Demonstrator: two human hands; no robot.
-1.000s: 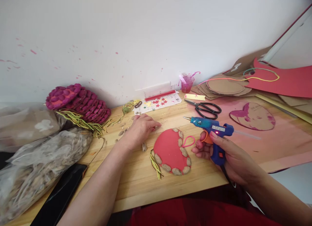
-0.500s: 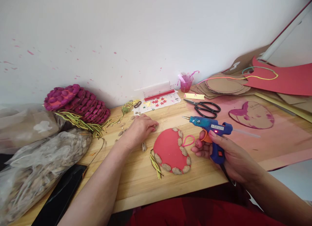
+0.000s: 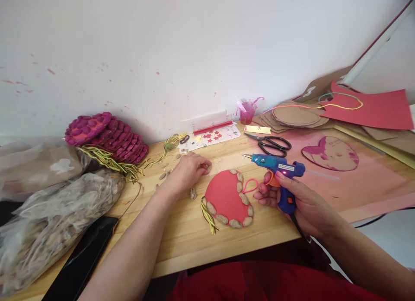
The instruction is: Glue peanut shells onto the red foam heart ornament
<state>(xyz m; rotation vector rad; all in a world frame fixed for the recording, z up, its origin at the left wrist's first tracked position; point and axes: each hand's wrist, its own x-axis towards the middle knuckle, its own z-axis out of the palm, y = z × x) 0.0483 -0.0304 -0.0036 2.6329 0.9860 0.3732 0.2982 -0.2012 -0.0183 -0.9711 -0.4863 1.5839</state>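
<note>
My right hand (image 3: pixel 301 197) grips a blue hot glue gun (image 3: pixel 274 164), fingers at its orange trigger and a small red light glowing on its side. Its metal nozzle points left, above the table. My left hand (image 3: pixel 191 169) is closed in a pinch on a tan nutshell (image 3: pixel 209 167), just off the upper left of a red heart (image 3: pixel 223 193). Similar shells (image 3: pixel 222 219) line the heart's right and lower edges. A pink loop (image 3: pixel 250 185) sticks out at its notch, and a yellow-green tassel (image 3: pixel 207 216) hangs from its point. One loose shell (image 3: pixel 193 193) lies below my left hand.
Black-handled scissors (image 3: pixel 274 145) lie behind the glue gun. Stacked purple shell-covered pieces (image 3: pixel 106 134) and a bag of shells (image 3: pixel 71 219) stand at left. A pink-stained cup (image 3: pixel 247 113), cardboard shapes (image 3: pixel 295 114) and a painted cardboard heart (image 3: pixel 333 153) are back right.
The view has shifted slightly. My left hand stays in nearly the same place, and the nutshell at its fingertips shows more clearly. The glue gun keeps its pose in my right hand.
</note>
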